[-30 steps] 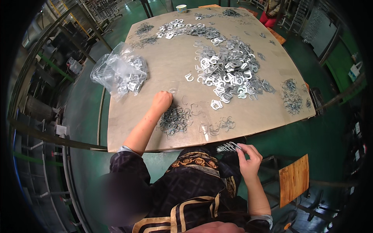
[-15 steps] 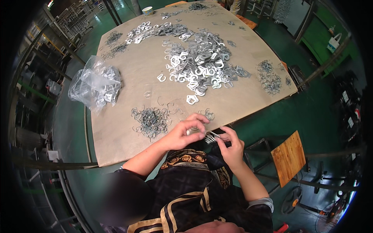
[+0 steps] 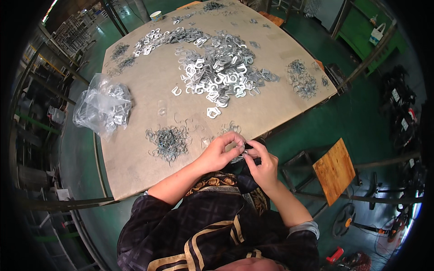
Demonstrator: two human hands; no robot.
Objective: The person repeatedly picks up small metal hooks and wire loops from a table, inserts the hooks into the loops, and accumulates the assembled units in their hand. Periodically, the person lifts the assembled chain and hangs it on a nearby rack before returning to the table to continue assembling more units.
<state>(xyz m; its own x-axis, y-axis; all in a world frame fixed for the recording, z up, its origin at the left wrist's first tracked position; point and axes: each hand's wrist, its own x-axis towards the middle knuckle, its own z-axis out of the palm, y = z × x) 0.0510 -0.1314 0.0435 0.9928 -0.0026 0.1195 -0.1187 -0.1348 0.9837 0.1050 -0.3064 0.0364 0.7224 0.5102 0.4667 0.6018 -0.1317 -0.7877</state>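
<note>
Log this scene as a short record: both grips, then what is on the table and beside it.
Table: brown top
Left grip: close against the other; whether it pinches anything is hidden
Right grip: appears closed on metal pieces
Near pile: wire hooks, left of the grips
Main pile: flat pieces, beyond the grips
Left edge: clear bag with metal parts inside
Far left edge: small tub
Beside table, right: wooden seat
</note>
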